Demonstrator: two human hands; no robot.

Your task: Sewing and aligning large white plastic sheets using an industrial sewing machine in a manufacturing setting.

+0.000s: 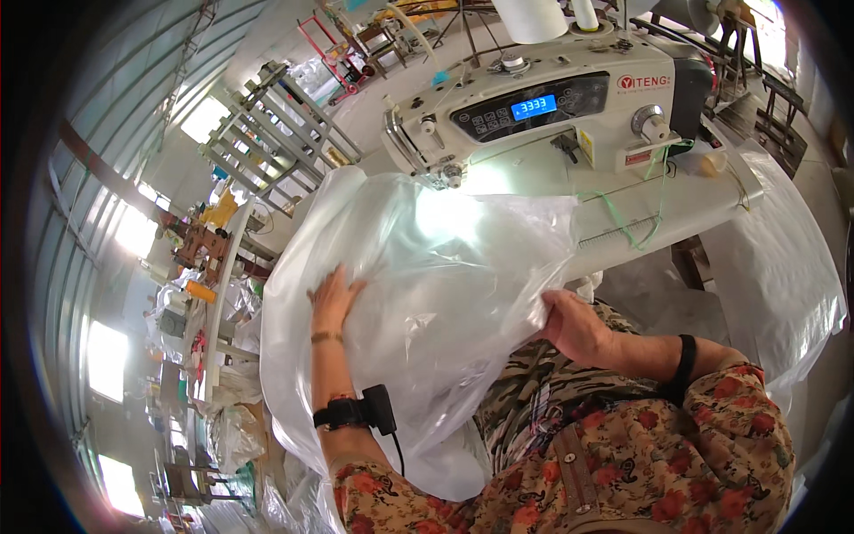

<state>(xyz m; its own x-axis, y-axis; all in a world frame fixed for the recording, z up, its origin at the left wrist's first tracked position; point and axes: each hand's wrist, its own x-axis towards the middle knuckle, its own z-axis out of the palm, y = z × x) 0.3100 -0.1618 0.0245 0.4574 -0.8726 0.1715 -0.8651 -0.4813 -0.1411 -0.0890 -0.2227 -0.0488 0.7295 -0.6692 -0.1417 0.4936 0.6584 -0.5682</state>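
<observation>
Clear plastic sheet (445,285), big and crumpled, lies over the person's lap and up onto the white surface (623,191), its top edge under the needle end of the white sewing machine (543,98). Left hand (332,298) lies flat on the sheet, fingers spread. Right hand (574,327) is closed, gripping the sheet's right edge. More clear plastic (783,267) drapes off the surface at right. Thread cones (534,18) stand above the machine.

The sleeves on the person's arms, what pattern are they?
Tan sleeves with red flowers, clearest in the head view.
</observation>
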